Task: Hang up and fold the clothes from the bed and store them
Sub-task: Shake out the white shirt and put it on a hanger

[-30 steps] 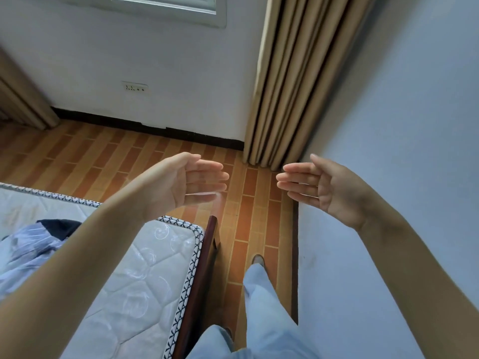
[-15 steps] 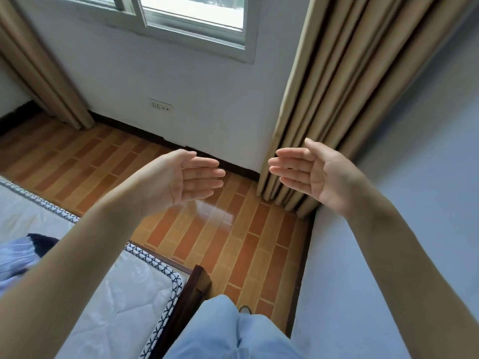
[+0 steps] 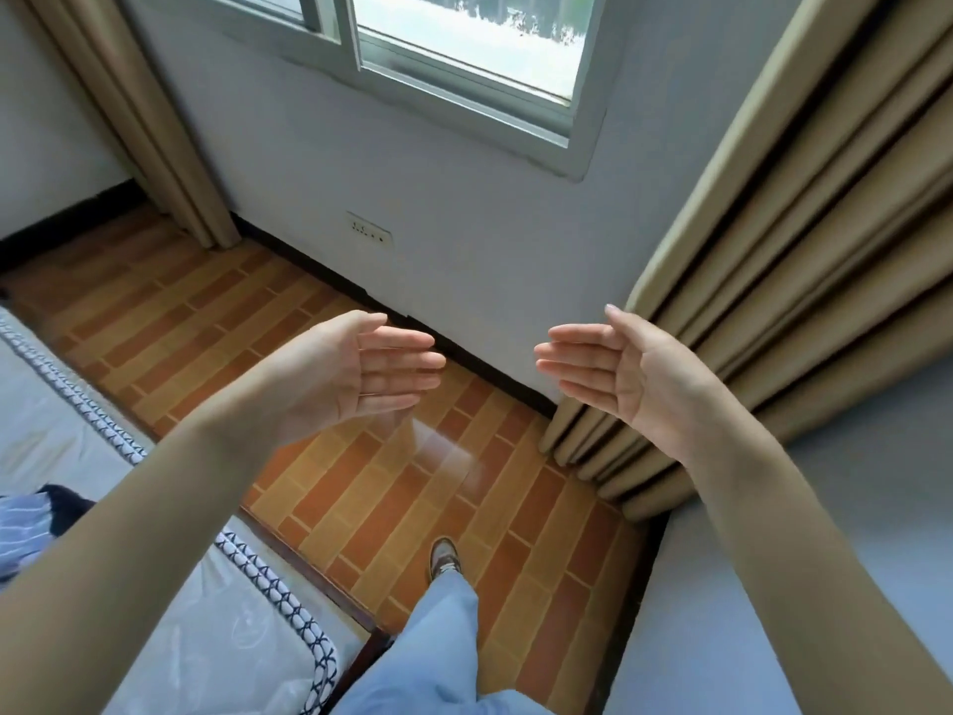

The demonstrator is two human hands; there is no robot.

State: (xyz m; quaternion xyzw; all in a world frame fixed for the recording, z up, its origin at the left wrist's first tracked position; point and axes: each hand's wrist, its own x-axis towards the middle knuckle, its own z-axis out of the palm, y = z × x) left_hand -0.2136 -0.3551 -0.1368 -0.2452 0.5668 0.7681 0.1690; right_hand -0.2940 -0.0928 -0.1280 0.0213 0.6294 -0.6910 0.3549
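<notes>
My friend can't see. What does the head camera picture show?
Two empty hands, left and right, are held out open, palms facing each other, above a brick-pattern floor. A mattress with striped clothes sits lower left; a window and curtain are ahead.

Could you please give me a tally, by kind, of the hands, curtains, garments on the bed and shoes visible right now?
Hands: 2, the left hand and the right hand, both open and holding nothing
Curtains: 2, the left curtain and the right curtain
Garments on the mattress: 2, a striped shirt and a dark garment
Shoes: 1, the shoe
Total: 7
</notes>
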